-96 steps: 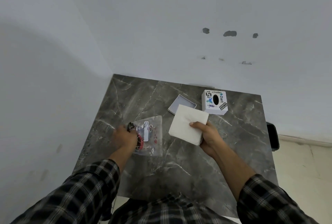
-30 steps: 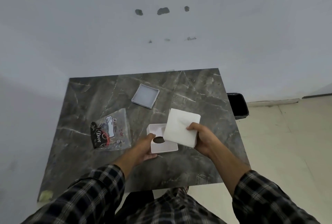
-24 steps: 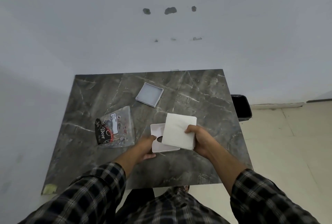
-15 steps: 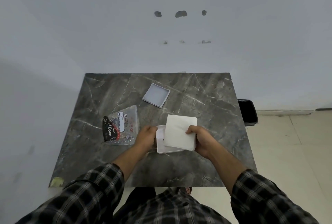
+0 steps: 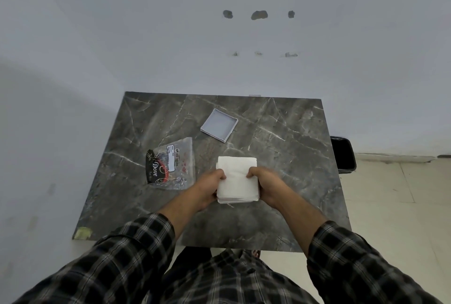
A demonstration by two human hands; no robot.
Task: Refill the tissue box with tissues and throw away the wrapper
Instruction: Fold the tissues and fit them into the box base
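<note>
A white stack of tissues point(image 5: 236, 176) lies over the open white tissue box point(image 5: 234, 200), of which only the near rim shows under the stack. My left hand point(image 5: 210, 187) grips the left side of the stack and box, thumb on top. On the right side my right hand point(image 5: 264, 183) holds the stack, its thumb pressing the top. The clear plastic wrapper point(image 5: 170, 164) with a black and red print lies flat on the table, left of my hands. The box's shallow white lid point(image 5: 219, 124) rests farther back, hollow side up.
The dark marble table point(image 5: 292, 157) stands against a white wall. A black waste bin point(image 5: 343, 154) sits on the floor past the table's right edge. A yellowish scrap point(image 5: 84, 233) marks the near left corner.
My left hand let go of the wrapper and brought the box near. The tissue stack, earlier held tilted by the right hand, now lies flat on the box with both hands on it.
</note>
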